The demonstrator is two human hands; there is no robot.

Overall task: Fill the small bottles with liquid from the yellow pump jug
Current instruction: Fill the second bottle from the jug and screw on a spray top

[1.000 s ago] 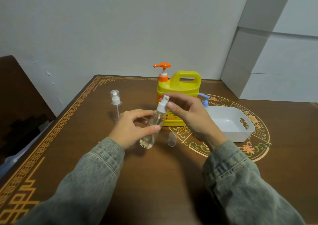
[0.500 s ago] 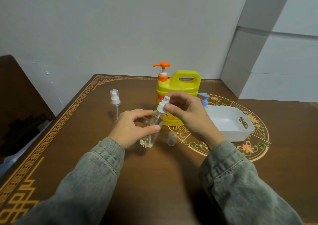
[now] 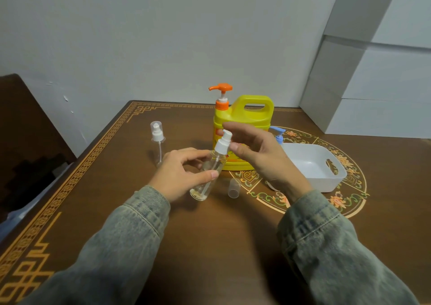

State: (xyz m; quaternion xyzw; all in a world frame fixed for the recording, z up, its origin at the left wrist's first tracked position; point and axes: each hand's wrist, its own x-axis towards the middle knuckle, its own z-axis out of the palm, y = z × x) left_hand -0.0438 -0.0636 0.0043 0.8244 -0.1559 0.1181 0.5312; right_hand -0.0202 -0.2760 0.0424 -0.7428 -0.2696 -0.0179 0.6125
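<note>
- Capped spray bottle (image 3: 157,141): stands far left on the table (image 3: 210,246), untouched.
- Your left hand (image 3: 180,173): fingers curl round the tilted clear bottle (image 3: 210,171); loosen and it slips or tips.
- Loose clear cap (image 3: 234,188): lies just beside; a sleeve could roll it.
- Your right hand (image 3: 258,155): fingers spread, just off the white sprayer (image 3: 223,142).
- Yellow pump jug (image 3: 242,127): behind; label unreadable.
</note>
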